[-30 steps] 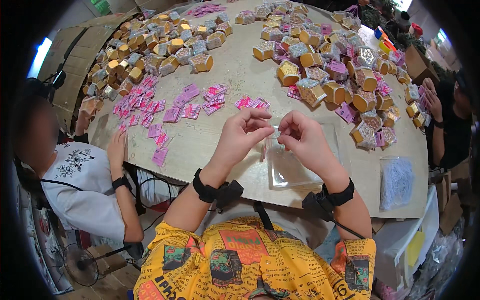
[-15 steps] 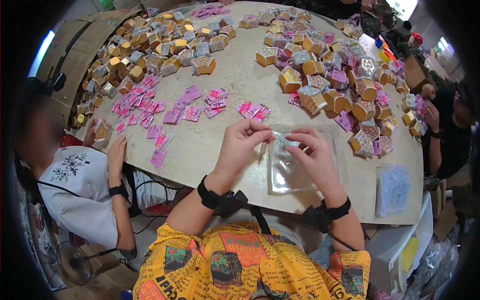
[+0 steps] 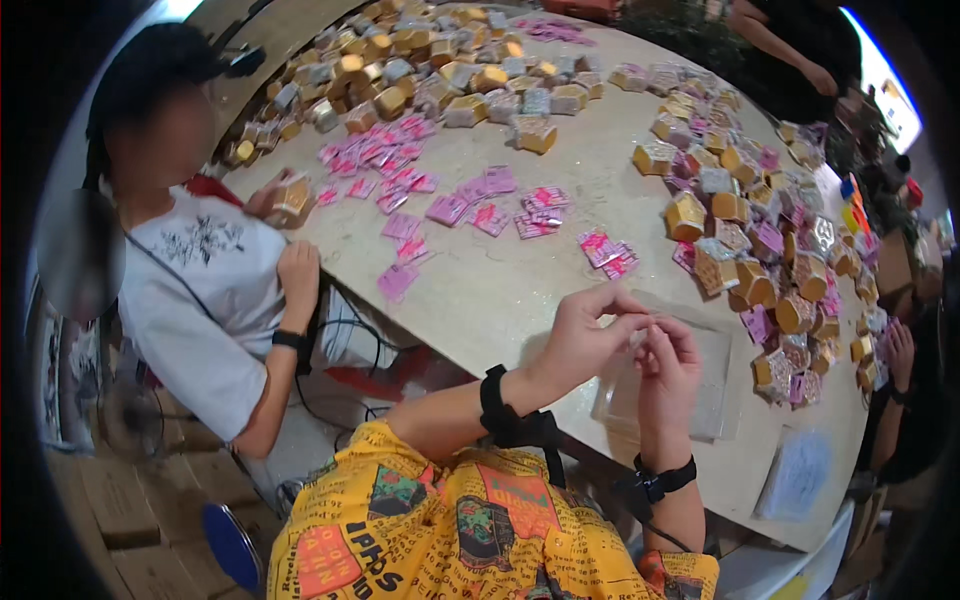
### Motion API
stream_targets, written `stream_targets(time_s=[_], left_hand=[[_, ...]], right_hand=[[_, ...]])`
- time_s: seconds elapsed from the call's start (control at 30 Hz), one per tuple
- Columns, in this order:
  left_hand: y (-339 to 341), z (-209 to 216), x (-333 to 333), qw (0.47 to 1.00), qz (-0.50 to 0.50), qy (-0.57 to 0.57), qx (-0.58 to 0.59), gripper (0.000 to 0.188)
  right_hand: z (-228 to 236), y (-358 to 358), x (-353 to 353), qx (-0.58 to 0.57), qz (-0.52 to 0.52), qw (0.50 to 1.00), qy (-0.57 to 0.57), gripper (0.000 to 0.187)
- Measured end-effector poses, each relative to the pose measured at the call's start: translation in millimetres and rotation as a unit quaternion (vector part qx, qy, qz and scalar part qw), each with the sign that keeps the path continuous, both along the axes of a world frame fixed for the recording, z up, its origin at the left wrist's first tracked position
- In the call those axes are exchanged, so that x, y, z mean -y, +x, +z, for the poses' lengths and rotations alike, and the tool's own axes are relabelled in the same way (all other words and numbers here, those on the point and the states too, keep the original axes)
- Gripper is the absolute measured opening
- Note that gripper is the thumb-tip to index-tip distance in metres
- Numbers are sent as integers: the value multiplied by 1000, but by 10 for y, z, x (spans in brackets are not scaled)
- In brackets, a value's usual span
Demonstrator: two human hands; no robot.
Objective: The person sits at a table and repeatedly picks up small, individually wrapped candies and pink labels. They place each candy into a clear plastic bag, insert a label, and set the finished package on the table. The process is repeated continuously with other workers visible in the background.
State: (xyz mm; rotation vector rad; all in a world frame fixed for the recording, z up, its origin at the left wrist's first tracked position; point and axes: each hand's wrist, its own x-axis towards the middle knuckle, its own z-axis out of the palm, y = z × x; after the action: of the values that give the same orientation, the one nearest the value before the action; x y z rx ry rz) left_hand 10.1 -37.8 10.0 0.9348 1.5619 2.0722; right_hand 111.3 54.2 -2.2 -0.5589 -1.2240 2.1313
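My left hand (image 3: 585,340) and my right hand (image 3: 668,380) meet fingertip to fingertip over the table. Both are closed in a pinch, and whatever sits between the fingers is too small to make out. Beneath them lies a clear, flat plastic tray or sheet (image 3: 712,400), partly covered by my right hand. Just beyond my hands is a small group of pink printed cards (image 3: 607,255). More pink cards (image 3: 488,218) lie in loose clusters to the left.
Gold and glittery house-shaped ornaments (image 3: 535,135) are heaped at the far left, with another heap of ornaments (image 3: 728,207) mixed with cards on the right. A clear packet of pale strands (image 3: 797,472) rests near the right edge. A person (image 3: 205,270) at left holds an ornament; another person's hand (image 3: 900,355) is at right.
The view has turned left, so the table's contents sit further right in it. My right hand has moved from beside my left hand to meet its fingertips, and its fingers have closed.
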Motion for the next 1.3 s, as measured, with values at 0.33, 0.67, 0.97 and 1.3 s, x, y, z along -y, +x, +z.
stream_targets(time_s=[0.33, 0.67, 0.97, 1.3], left_hand=[[-1, 330, 120, 941, 35, -46, -334, 10], [-172, 662, 144, 757, 23, -65, -649, 21], [-172, 727, 198, 758, 1, -147, -636, 6], [-438, 581, 17, 937, -53, -164, -305, 10]], right_hand=[[125, 181, -118, -44, 20, 997, 59, 6], [407, 215, -308, 19, 190, 976, 102, 7], [535, 178, -359, 104, 196, 953, 208, 5], [783, -96, -332, 80, 55, 702, 705, 14]])
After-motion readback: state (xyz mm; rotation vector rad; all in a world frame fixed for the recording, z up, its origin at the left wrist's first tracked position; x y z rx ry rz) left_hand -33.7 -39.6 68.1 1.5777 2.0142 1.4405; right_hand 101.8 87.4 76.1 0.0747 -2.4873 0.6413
